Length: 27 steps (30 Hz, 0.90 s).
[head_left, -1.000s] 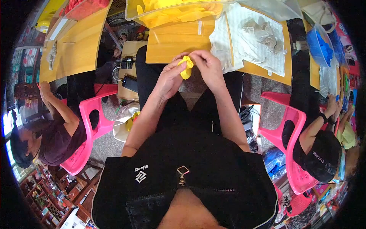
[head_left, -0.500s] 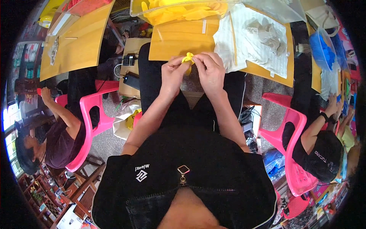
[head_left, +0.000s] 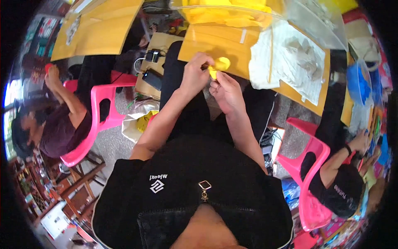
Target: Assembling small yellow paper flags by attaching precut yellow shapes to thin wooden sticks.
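Observation:
Between my two hands, above the near edge of the wooden table, is a small, bright yellow, bendy piece with a rounded part at its far end. My left hand has its fingers closed on the left side of the piece. With thumb and fingers, my right hand pinches its near end. The fingers partly cover the piece, and its exact kind is unclear. Beyond my hands a clear bin holds many similar yellow pieces.
Right of my hands lies a white sheet with crumpled greyish scraps. To the left, a black phone rests on a cardboard box. A cream bag stands below it. People sit on pink chairs at both sides.
My left hand has shifted up and right, and the right hand sits lower. The yellow piece now sticks out more beyond my fingers. The whole view has turned slightly.

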Each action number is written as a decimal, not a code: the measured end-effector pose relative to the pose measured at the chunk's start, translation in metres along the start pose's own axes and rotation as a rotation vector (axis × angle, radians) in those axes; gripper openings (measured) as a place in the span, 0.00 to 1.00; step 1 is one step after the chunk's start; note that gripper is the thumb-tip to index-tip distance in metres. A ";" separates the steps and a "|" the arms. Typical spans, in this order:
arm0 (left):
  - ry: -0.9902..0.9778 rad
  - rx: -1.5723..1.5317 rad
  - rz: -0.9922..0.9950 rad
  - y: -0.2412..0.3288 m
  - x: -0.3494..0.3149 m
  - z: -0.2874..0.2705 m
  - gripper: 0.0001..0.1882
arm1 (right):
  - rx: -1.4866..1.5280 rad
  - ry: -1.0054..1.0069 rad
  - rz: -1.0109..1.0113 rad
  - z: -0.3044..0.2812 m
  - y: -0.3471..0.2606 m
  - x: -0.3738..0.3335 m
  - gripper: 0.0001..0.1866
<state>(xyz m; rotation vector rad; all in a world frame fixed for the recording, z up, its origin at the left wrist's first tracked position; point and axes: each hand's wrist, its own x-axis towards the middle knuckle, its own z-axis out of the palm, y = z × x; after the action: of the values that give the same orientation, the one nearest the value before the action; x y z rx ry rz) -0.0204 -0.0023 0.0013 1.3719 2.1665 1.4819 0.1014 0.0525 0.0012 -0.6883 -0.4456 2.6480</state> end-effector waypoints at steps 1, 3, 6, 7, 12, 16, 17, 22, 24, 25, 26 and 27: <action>-0.052 -0.219 -0.101 -0.007 -0.002 0.000 0.11 | -0.010 -0.024 0.028 -0.001 0.002 0.002 0.10; -0.051 -0.559 -0.163 -0.015 -0.007 0.004 0.10 | -0.273 0.035 -0.076 -0.002 0.005 0.004 0.10; -0.016 -0.618 -0.215 -0.023 -0.013 0.009 0.09 | -0.675 0.092 -0.315 0.013 0.006 -0.004 0.10; -0.005 -0.570 -0.208 -0.021 -0.014 0.007 0.08 | -0.864 0.104 -0.418 0.017 0.006 -0.007 0.09; 0.018 -0.146 -0.009 -0.002 -0.009 -0.005 0.10 | -1.210 0.090 -0.547 0.028 -0.003 -0.020 0.08; -0.039 -0.390 -0.028 -0.003 -0.011 -0.004 0.08 | -1.259 0.041 -0.542 0.033 -0.003 -0.020 0.07; -0.033 -0.387 -0.025 -0.003 -0.012 -0.002 0.08 | -1.261 0.034 -0.544 0.035 -0.004 -0.022 0.07; 0.040 -0.750 -0.318 0.004 -0.010 0.000 0.10 | -1.089 0.013 -0.593 0.031 -0.010 -0.027 0.08; 0.126 -0.890 -0.403 0.003 -0.009 0.008 0.10 | -1.139 0.094 -0.748 0.029 -0.012 -0.021 0.08; 0.131 -0.800 -0.417 0.014 -0.005 0.002 0.12 | -1.182 0.150 -0.895 0.031 -0.012 -0.017 0.08; 0.114 -0.743 -0.377 0.015 -0.007 0.003 0.13 | -1.294 0.154 -0.875 0.037 -0.016 -0.017 0.09; 0.105 -0.684 -0.333 0.015 -0.008 0.001 0.13 | -1.331 0.184 -0.927 0.035 -0.011 -0.013 0.09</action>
<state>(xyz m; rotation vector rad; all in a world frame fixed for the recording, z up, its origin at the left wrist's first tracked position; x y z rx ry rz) -0.0062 -0.0064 0.0105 0.6805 1.5774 1.9146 0.0965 0.0496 0.0402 -0.7351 -1.9184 1.1561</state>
